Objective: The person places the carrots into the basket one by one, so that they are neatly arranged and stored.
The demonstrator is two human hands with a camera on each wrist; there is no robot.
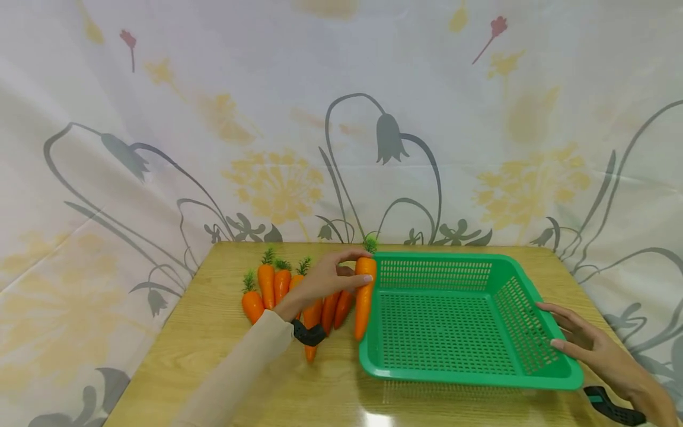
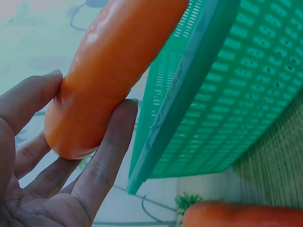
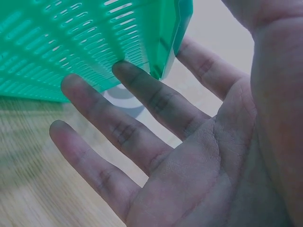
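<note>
Between its thumb and fingers, my left hand (image 1: 326,277) pinches an orange carrot (image 1: 365,296) near its thick top. The carrot hangs with its tip down at the left rim of a green plastic basket (image 1: 437,379); green leaves show at its top. In the left wrist view, the carrot (image 2: 113,71) is beside the basket's outer wall (image 2: 227,109). At the basket's right side, my right hand (image 1: 592,344) rests against the rim and wall. The right wrist view shows its fingers (image 3: 128,132) spread and fairly straight, with some fingertips at the slotted wall.
Several more carrots (image 1: 267,284) with green tops lie in a group left of the basket, partly hidden behind my left hand and wrist. All stand on a wooden table (image 1: 197,332). A flower-patterned cloth (image 1: 299,118) hangs behind and around the table.
</note>
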